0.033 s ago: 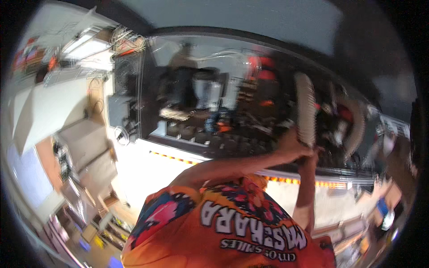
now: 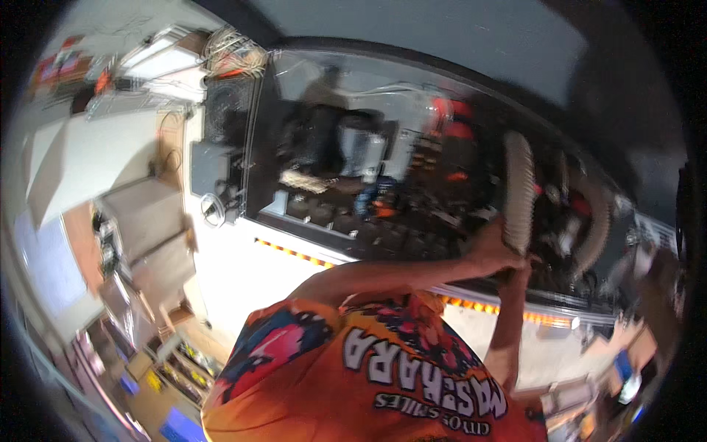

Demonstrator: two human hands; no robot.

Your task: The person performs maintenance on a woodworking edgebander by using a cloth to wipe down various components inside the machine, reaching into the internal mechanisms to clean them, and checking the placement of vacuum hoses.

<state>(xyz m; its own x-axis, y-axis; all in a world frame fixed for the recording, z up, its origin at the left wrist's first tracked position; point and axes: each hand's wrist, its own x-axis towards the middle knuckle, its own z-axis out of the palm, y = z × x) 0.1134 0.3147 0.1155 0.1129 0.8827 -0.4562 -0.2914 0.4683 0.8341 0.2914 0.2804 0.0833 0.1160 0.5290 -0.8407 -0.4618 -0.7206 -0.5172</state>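
Note:
A pale, ribbed flexible hose [image 2: 520, 193] rises from my two hands and leans over a dark, cluttered workbench. My left hand [image 2: 492, 249] is closed around its lower end. Right beside it, my right hand [image 2: 520, 269] meets the same end from below, fingers closed, partly hidden and blurred. To the right, a second curved length of pale hose [image 2: 595, 230] arches over the bench; whether the two lengths join is hidden in the dark.
Blurred dark tools and parts cover the bench, with a red item [image 2: 453, 118] towards the back. An orange-and-yellow strip [image 2: 479, 304] runs along the front edge. Left stand a grey cabinet [image 2: 140, 221], a small round wheel-like part [image 2: 212, 210] and a bundle of cables [image 2: 234, 53].
The whole view has shifted slightly, so the bench and hose sit further right and lower. Both hands stay at the hose's lower end.

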